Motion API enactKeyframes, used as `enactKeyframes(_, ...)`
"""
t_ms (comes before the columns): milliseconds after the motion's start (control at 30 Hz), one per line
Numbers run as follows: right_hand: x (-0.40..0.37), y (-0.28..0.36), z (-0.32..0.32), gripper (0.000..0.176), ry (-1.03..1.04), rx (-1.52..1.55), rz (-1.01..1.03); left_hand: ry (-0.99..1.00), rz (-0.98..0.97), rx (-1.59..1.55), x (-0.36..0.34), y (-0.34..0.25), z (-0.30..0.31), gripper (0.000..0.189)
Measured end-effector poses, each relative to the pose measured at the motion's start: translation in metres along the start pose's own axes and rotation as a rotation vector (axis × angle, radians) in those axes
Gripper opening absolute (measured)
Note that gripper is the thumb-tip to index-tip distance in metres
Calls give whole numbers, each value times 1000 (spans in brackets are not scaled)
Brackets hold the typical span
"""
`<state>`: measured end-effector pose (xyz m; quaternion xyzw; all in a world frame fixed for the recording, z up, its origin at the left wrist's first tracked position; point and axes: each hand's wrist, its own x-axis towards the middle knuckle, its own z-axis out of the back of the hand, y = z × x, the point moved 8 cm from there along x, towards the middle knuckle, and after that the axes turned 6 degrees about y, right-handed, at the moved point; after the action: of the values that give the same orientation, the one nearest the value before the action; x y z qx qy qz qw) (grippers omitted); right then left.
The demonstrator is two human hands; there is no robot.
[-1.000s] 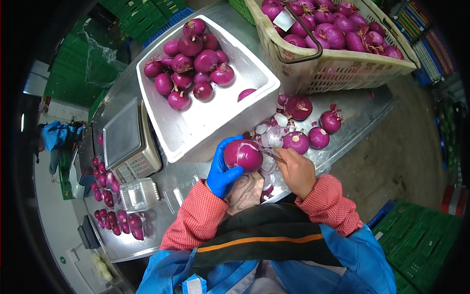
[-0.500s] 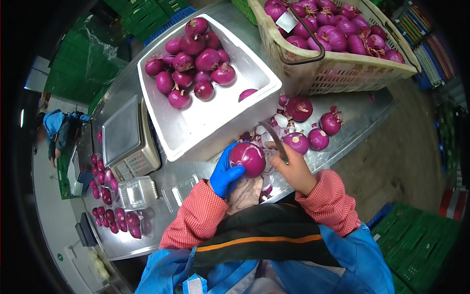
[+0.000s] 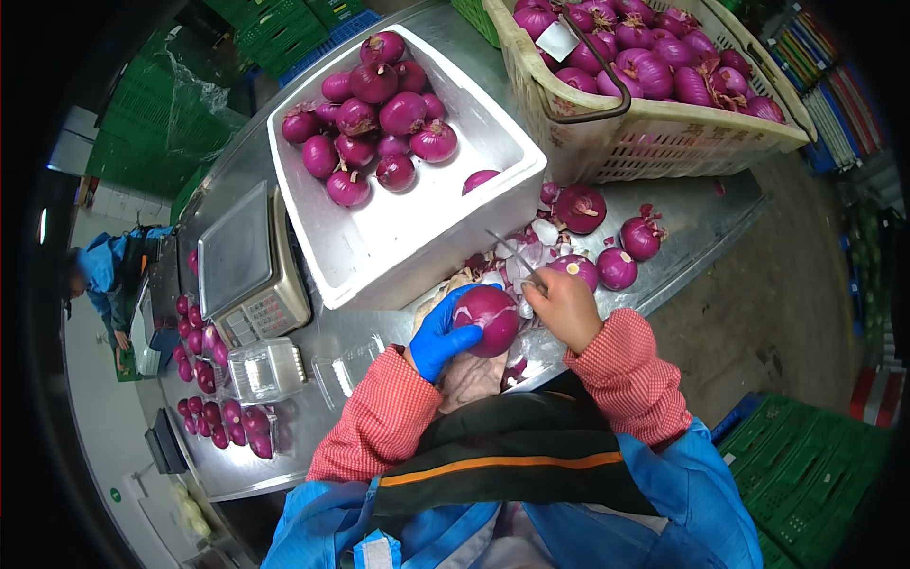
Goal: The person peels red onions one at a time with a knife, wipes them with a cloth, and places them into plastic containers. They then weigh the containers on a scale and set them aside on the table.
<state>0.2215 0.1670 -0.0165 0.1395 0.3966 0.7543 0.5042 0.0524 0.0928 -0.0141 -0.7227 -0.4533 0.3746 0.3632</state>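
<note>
My left hand [image 3: 436, 334], in a blue glove, grips a large red onion [image 3: 491, 322] in front of my body. Bare fingers of my right hand [image 3: 566, 311] are wrapped round a knife [image 3: 514, 252], whose thin blade points up and left, apart from the onion. Below and behind the blade lie onion skins and pale scraps [image 3: 544, 233]. Just beyond my right hand sits another red onion [image 3: 573, 269], partly hidden by it, with a smaller onion [image 3: 617, 268] beside it. A crumpled cloth [image 3: 474, 376] lies under the held onion.
A white foam box [image 3: 427, 258] with red onions stands ahead, and a cream plastic crate [image 3: 654, 152] full of onions at the far right. To the left are a scale [image 3: 237, 261], clear trays [image 3: 265, 373] and packed onions [image 3: 258, 434]. A person [image 3: 112, 275] bends at the far left.
My right hand and the knife have turned, so the blade now points up and left. The held onion has shifted slightly right and turned. The person at far left has bent lower.
</note>
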Motion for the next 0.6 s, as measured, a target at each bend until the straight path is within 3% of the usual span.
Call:
enactKeyframes(67,-13,5,10,38,-77,-41,48,-6,-81,37,4,-11,-1,70)
enactKeyframes(133,-29,24,23,45,-201,-102,194,-68,11,21,1,-3,18,69)
enactKeyframes(267,-54,57,41,48,-189,-372,421,-120,91,-10,3,-6,27,68)
enactKeyframes(600,-56,51,40,42,-292,-428,379,-159,57,71,1,-12,24,62)
